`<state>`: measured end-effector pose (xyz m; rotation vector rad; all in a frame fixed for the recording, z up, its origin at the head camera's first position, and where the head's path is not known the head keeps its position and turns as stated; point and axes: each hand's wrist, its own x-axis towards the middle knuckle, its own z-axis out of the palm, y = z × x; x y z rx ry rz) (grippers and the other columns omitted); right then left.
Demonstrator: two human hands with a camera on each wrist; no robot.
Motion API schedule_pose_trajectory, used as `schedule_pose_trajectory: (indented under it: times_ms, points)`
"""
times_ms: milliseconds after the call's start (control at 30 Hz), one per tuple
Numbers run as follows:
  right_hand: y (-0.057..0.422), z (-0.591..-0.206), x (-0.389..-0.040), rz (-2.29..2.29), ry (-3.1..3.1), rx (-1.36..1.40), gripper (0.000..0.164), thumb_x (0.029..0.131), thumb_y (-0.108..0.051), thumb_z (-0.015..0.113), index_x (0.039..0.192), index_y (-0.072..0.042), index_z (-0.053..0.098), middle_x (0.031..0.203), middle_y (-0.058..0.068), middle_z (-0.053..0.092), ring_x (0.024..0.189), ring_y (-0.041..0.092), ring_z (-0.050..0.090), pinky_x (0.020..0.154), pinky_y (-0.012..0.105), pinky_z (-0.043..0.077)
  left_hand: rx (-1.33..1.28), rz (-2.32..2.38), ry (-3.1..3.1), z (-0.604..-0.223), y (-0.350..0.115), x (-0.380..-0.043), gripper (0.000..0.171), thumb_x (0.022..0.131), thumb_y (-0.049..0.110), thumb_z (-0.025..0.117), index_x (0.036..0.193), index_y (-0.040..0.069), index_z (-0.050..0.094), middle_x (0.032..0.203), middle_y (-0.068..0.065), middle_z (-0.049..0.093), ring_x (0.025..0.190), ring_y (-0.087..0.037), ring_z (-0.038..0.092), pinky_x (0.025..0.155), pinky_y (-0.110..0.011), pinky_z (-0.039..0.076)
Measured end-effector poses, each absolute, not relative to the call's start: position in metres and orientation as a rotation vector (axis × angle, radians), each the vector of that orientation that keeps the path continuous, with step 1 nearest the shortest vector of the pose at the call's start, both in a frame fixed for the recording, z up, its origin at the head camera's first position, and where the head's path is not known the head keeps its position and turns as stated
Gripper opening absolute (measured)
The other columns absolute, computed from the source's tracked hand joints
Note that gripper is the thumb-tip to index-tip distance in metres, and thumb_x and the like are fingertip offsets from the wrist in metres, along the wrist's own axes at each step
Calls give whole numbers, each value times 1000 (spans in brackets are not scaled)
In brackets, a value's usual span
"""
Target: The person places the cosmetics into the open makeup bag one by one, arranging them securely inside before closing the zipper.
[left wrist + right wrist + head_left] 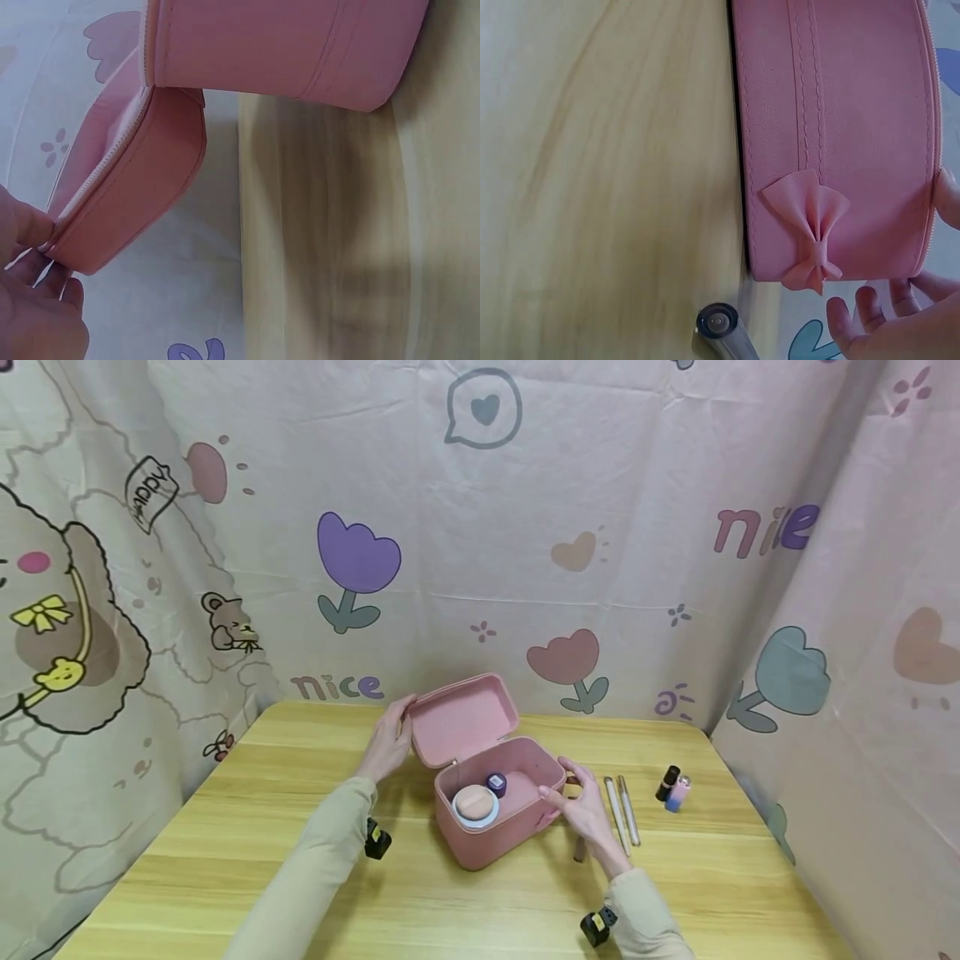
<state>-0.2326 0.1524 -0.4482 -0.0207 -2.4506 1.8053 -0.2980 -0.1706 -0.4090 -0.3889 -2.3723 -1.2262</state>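
A pink cosmetic case (491, 843) with a zip edge and a bow (817, 225) stands on the table, its lid (465, 718) raised. My left hand (388, 743) pinches the lid's outer edge between thumb and fingers, also seen in the left wrist view. At the case's right corner my right hand (581, 802) grips the rim, thumb on the zip edge and fingers around the outside. Inside the case lie a pale powder puff (475, 802) on a round white-and-blue container and a small dark purple jar (497, 785).
Right of the case lie two slim, light-coloured sticks (617, 814). Beyond them are a black lipstick-like tube (667, 783) and a pink-and-blue tube (677, 795). A cylindrical item (724, 326) lies near the right hand, partly hidden in the head view. A printed curtain (480, 527) hangs behind the table.
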Motion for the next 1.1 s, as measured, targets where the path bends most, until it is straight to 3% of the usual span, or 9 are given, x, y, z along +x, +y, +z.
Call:
schedule_pose_trajectory:
  times_ms: [200, 433, 733, 833, 933, 1033, 1100]
  points:
    - [157, -446, -236, 1888, -2427, 24, 72, 86, -11, 77, 150, -2, 44, 149, 22, 44, 123, 35, 47, 83, 27, 47, -350, -1251, -2383, -411, -173, -285, 45, 100, -2, 46, 145, -4, 47, 146, -26, 50, 137, -43, 47, 121, -54, 33]
    - [161, -446, -240, 1883, -2454, 8, 70, 86, -11, 77, 149, -5, 46, 144, 24, 49, 124, 37, 50, 85, 26, 48, -356, -1240, -2381, -415, -177, -275, 46, 99, -2, 48, 145, -6, 45, 147, -28, 47, 137, -44, 45, 121, -56, 32]
    - [165, -444, -246, 1895, -2486, -2, 68, 90, -14, 74, 151, -8, 45, 146, 29, 48, 92, 23, 66, 88, 27, 49, -394, -1248, -2359, -417, -178, -263, 46, 98, -1, 51, 143, -8, 44, 142, -27, 48, 133, -42, 46, 119, -57, 34]
    - [165, -443, -248, 1883, -2496, 8, 67, 90, -13, 73, 151, -8, 44, 150, 27, 45, 95, 22, 66, 94, 34, 51, -395, -1227, -2352, -418, -179, -258, 46, 98, 0, 53, 143, -8, 45, 140, -26, 49, 132, -42, 46, 118, -58, 35]
    - [165, -442, -250, 1869, -2506, 10, 66, 91, -14, 72, 151, -8, 44, 153, 26, 42, 99, 30, 66, 104, 46, 49, -387, -1191, -2345, -420, -179, -253, 45, 98, 2, 54, 142, -7, 46, 138, -25, 51, 131, -41, 46, 116, -59, 37]
    - [164, -441, -251, 1865, -2502, -5, 65, 91, -14, 72, 150, -8, 45, 154, 26, 41, 116, 39, 61, 110, 54, 44, -376, -1150, -2335, -421, -179, -248, 44, 99, 3, 55, 141, -6, 48, 137, -25, 51, 129, -41, 47, 114, -59, 39]
    - [162, -440, -251, 1849, -2494, -1, 65, 91, -14, 71, 150, -5, 45, 153, 26, 43, 126, 42, 53, 109, 53, 44, -372, -1129, -2324, -421, -178, -245, 43, 98, 3, 56, 140, -7, 49, 136, -26, 52, 128, -41, 47, 113, -59, 40]
